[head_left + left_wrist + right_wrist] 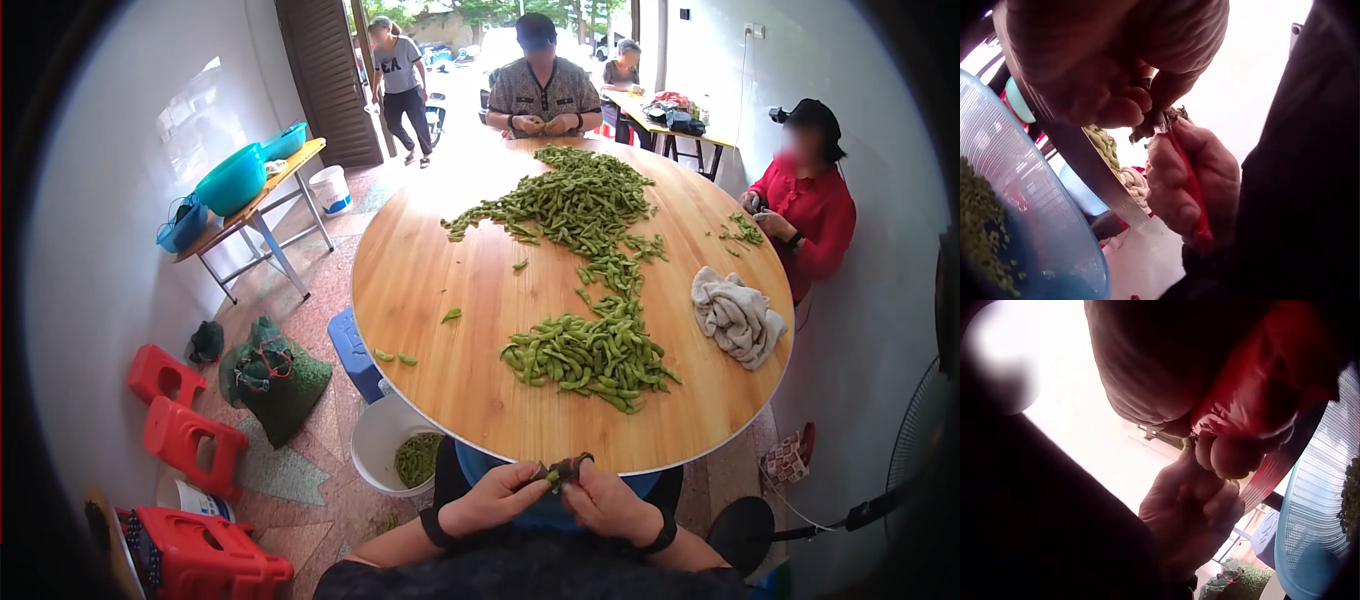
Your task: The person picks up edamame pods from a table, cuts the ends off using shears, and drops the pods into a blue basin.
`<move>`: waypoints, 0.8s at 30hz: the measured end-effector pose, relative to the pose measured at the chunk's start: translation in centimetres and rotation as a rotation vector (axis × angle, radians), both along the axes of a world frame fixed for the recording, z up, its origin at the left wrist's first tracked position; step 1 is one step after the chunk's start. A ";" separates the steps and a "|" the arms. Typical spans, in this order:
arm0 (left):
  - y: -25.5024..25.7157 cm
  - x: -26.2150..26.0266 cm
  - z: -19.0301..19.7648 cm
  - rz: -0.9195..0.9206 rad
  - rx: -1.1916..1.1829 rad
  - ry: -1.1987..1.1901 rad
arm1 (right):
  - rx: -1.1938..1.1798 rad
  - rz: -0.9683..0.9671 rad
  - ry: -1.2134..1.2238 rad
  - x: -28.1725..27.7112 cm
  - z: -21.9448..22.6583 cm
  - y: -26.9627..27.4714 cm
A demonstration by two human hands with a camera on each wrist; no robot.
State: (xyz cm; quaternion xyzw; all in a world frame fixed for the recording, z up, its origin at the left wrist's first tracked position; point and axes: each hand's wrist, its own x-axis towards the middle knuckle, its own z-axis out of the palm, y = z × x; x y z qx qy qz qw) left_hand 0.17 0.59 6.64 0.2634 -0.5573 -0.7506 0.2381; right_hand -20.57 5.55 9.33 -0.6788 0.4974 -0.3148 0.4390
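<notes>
Both hands meet just below the table's near edge in the head view. Between their fingertips is a green pod (553,478), with dark, ragged material beside it. My left hand (492,503) pinches the pod with thumb and fingers. Curled fingers of my right hand (618,507) hold a glossy red object, seen as a narrow red length (1192,181) in the left wrist view and a broad red surface (1250,394) in the right wrist view. Fingers hide part of the pod. A loose heap of pods (590,358) lies on the table (430,350) ahead.
Below the hands sits a blue basket (1054,206) holding small green pieces. Left of it stands a white bucket (375,440) with green scraps. A beige cloth (738,315) lies on the table's right. Two seated people handle small things; a fan (915,450) stands right.
</notes>
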 end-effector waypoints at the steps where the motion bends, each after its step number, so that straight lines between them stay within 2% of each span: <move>1: 0.1 -0.2 0.1 0.036 -0.205 -0.037 | 0.003 0.002 0.001 -0.1 0.0 -0.1; 2: 0.2 -0.4 0.2 0.072 -0.406 -0.074 | -0.039 0.004 -0.001 -0.1 -0.1 -0.1; 6: 0.7 -0.5 0.3 0.113 -0.493 -0.115 | -0.162 0.035 -0.010 -0.4 -0.2 0.2; 8: 0.9 -0.3 1.3 0.123 -0.663 -0.182 | -0.179 0.031 0.028 -0.3 -0.8 0.6; 15: 1.2 0.1 0.7 0.148 -0.792 -0.259 | -0.225 0.006 0.113 0.5 -0.8 0.9; 17: 1.3 0.2 0.6 0.126 -0.624 -0.246 | -0.199 0.013 0.118 0.5 -0.7 0.9; 21: 1.4 0.2 0.2 0.120 -0.641 -0.261 | -0.176 0.020 0.173 0.5 -1.1 1.1; 24: 1.3 0.1 0.1 0.122 -0.815 -0.247 | -0.137 0.013 0.153 0.5 -1.0 1.1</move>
